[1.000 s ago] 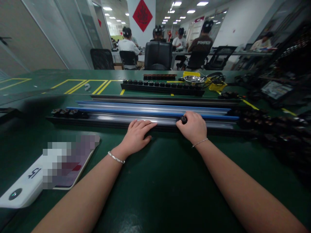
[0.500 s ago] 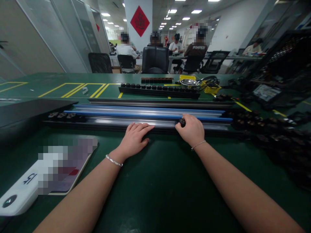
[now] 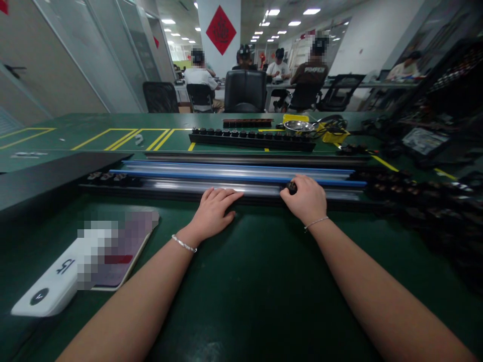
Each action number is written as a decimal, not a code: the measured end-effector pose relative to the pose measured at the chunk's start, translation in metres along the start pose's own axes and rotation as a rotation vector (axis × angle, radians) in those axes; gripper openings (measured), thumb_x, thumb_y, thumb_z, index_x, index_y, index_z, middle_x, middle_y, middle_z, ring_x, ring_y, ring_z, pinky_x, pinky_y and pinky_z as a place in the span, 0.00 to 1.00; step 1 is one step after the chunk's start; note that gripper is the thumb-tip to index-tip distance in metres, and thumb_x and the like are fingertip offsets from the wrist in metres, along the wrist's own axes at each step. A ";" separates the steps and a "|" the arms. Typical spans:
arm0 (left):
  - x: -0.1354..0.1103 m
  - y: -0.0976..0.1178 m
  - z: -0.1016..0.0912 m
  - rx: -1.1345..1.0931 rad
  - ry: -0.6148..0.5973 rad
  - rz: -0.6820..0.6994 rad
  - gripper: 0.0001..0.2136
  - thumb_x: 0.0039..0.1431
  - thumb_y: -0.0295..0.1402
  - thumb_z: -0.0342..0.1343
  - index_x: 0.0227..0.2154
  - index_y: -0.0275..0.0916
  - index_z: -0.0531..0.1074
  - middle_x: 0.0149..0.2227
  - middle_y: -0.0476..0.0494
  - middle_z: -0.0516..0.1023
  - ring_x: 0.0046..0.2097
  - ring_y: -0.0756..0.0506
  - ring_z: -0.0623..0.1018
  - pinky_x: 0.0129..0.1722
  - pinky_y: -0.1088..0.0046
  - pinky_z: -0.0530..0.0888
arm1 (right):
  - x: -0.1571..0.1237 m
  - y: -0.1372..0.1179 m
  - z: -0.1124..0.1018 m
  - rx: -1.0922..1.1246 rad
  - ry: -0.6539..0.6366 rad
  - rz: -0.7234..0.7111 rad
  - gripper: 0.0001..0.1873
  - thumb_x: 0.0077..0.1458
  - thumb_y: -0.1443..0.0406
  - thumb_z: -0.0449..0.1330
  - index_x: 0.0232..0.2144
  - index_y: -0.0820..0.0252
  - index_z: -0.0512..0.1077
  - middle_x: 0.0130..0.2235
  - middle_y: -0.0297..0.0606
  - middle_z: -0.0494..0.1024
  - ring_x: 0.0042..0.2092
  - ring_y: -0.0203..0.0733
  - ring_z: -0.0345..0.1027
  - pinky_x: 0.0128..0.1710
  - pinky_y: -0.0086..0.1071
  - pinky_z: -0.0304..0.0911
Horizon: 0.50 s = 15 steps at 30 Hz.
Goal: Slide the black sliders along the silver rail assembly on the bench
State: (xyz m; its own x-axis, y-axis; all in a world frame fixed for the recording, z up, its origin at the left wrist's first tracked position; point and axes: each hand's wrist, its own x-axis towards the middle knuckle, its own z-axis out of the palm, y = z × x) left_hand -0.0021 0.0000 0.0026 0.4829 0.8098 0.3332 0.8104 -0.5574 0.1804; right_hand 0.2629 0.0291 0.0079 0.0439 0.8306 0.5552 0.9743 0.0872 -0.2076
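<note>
A long silver and black rail (image 3: pixel 181 187) lies across the green table (image 3: pixel 241 301) in front of me. My left hand (image 3: pixel 213 211) rests flat on the rail's near edge, fingers stretched out. My right hand (image 3: pixel 307 198) is closed in a pinch on a small black knob (image 3: pixel 291 188) that sits on the rail. A few more black knobs (image 3: pixel 109 177) sit at the rail's left end. Behind it lie blue-edged rails (image 3: pixel 234 173).
A white device and a phone (image 3: pixel 86 264) lie at the near left. A black strip of knobs (image 3: pixel 252 138), a metal bowl (image 3: pixel 300 125) and yellow trays stand farther back. Dark parts crowd the right side (image 3: pixel 422 201). Several people sit at a far table.
Both hands have stayed in place on the rail. Only the head camera has shifted a little.
</note>
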 end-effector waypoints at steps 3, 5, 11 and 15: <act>0.000 0.001 0.000 0.004 0.005 0.001 0.25 0.55 0.33 0.51 0.57 0.50 0.59 0.56 0.48 0.67 0.57 0.44 0.64 0.60 0.57 0.52 | -0.002 0.001 0.000 -0.004 0.014 0.004 0.12 0.46 0.60 0.52 0.32 0.60 0.70 0.47 0.46 0.73 0.48 0.52 0.63 0.46 0.42 0.58; 0.000 0.002 0.000 0.003 0.005 0.006 0.25 0.55 0.33 0.51 0.57 0.50 0.59 0.56 0.49 0.67 0.57 0.44 0.64 0.61 0.57 0.51 | 0.000 0.001 0.000 -0.012 -0.009 -0.005 0.12 0.46 0.60 0.52 0.30 0.60 0.70 0.43 0.46 0.74 0.46 0.51 0.64 0.44 0.41 0.59; 0.001 0.002 -0.001 -0.001 -0.002 0.005 0.25 0.55 0.33 0.51 0.57 0.51 0.59 0.56 0.49 0.67 0.57 0.44 0.63 0.61 0.57 0.51 | 0.006 0.003 -0.004 -0.050 -0.055 0.004 0.09 0.45 0.61 0.52 0.27 0.59 0.68 0.31 0.43 0.73 0.37 0.48 0.65 0.36 0.37 0.59; 0.001 0.002 0.000 -0.006 0.001 0.006 0.25 0.55 0.33 0.51 0.57 0.50 0.59 0.56 0.49 0.67 0.57 0.44 0.63 0.61 0.57 0.51 | 0.004 0.007 -0.005 -0.042 -0.055 0.024 0.10 0.46 0.60 0.52 0.28 0.59 0.69 0.34 0.43 0.74 0.38 0.48 0.66 0.37 0.38 0.59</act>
State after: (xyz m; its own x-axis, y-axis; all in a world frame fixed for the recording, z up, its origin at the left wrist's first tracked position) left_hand 0.0000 -0.0004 0.0033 0.4876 0.8063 0.3348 0.8054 -0.5635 0.1840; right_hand 0.2711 0.0300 0.0123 0.0562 0.8610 0.5055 0.9816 0.0449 -0.1855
